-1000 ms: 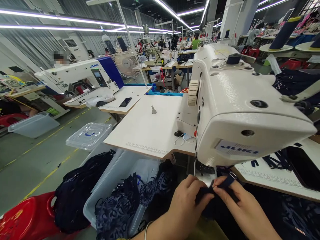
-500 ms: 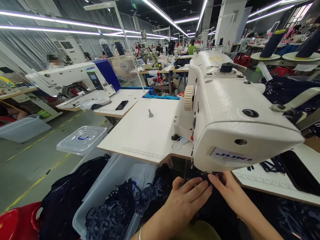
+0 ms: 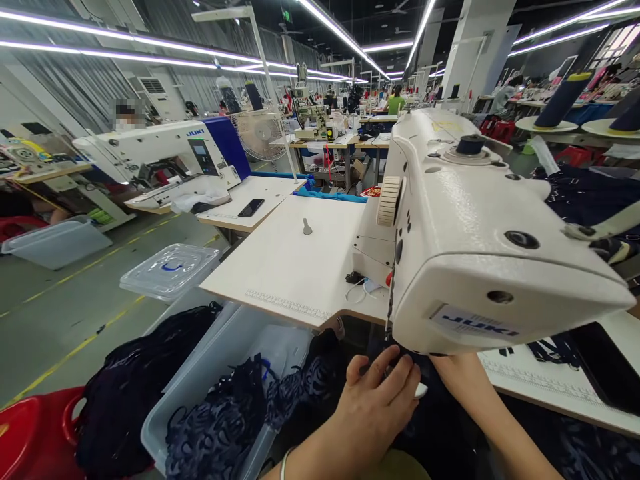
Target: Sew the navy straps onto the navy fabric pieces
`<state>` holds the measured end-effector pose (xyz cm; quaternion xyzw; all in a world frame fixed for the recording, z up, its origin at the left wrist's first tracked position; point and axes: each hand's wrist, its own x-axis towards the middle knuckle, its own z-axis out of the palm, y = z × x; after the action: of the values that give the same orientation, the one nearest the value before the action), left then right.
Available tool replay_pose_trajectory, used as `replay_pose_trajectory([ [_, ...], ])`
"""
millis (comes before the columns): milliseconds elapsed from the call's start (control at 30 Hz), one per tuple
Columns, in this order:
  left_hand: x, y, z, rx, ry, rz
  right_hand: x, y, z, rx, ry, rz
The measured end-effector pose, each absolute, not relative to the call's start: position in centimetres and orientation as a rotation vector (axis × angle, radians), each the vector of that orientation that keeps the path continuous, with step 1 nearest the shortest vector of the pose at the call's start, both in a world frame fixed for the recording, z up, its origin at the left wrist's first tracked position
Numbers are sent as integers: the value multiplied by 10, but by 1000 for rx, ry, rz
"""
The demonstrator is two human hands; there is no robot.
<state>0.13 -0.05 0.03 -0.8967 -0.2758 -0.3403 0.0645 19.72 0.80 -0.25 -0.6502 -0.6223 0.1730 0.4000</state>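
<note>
My left hand (image 3: 377, 400) is beneath the front of the white JUKI sewing machine (image 3: 495, 267), its fingers bent and closed on dark navy fabric (image 3: 440, 427). A small white rounded piece (image 3: 421, 390) shows beside its fingertips; I cannot make out what it is. My right hand (image 3: 455, 373) reaches under the machine head, with its fingers hidden behind the casing. The fabric hangs below both hands, and the needle area is mostly hidden.
Left of my arm, a clear plastic bin (image 3: 165, 407) holds navy straps. A dark garment pile (image 3: 145, 393) and a red stool (image 3: 35, 433) stand farther left. The white tabletop (image 3: 280, 260) carries a small grey tool (image 3: 307, 227). A black phone (image 3: 610, 367) lies right.
My left fingers have curled, and the white piece has come into view beside them. My right hand has moved farther under the machine head. The whole view has shifted slightly.
</note>
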Motion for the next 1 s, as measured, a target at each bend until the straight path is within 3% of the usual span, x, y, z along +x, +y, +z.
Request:
replay_pose_trajectory([
  [300, -7, -1, 6, -2889, -730, -944, 208, -27, 10, -1735, -1484, 826],
  [433, -1, -4, 13, -2987, -843, -1102, 202, -46, 19, -1692, -1564, 972],
  [633, 6, -5, 27, -3144, -1182, -1323, 196, -66, 24, -1591, -1619, 895],
  [1000, 6, -13, 21, -3111, -1048, -1610, 187, -76, 19, -1333, -1553, 519],
])
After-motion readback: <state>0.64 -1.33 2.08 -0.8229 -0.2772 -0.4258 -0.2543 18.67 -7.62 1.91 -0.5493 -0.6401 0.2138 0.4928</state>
